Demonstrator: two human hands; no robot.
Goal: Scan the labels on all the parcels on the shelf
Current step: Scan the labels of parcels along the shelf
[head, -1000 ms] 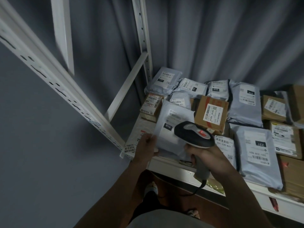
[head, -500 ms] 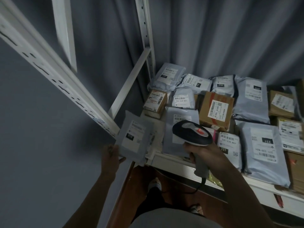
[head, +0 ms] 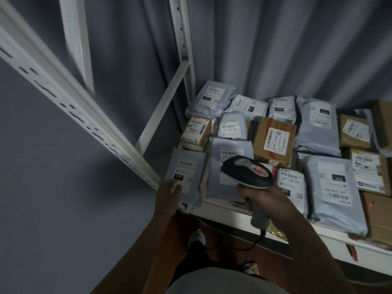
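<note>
Several grey poly-bag parcels and brown cardboard boxes lie label-up on the white shelf (head: 233,211). My left hand (head: 168,193) holds the lower edge of a grey parcel marked 010 (head: 185,170) at the shelf's front left corner. My right hand (head: 262,197) grips the handle of a black and grey barcode scanner (head: 247,171). The scanner's head hovers over a grey parcel (head: 228,164) beside the 010 one, hiding part of its label. A brown box with a white label (head: 274,140) sits just behind the scanner.
White slotted shelf uprights (head: 182,45) and a diagonal brace (head: 163,105) stand at the left. A grey curtain (head: 286,45) hangs behind the parcels. A grey wall is on the left. The scanner's cable (head: 257,240) hangs below the shelf edge. My feet show on a brown floor.
My left hand lifted the 010 parcel off the stack, swung it out to the left, and now has it down at the shelf's front left corner. The scanner stayed nearly still.
</note>
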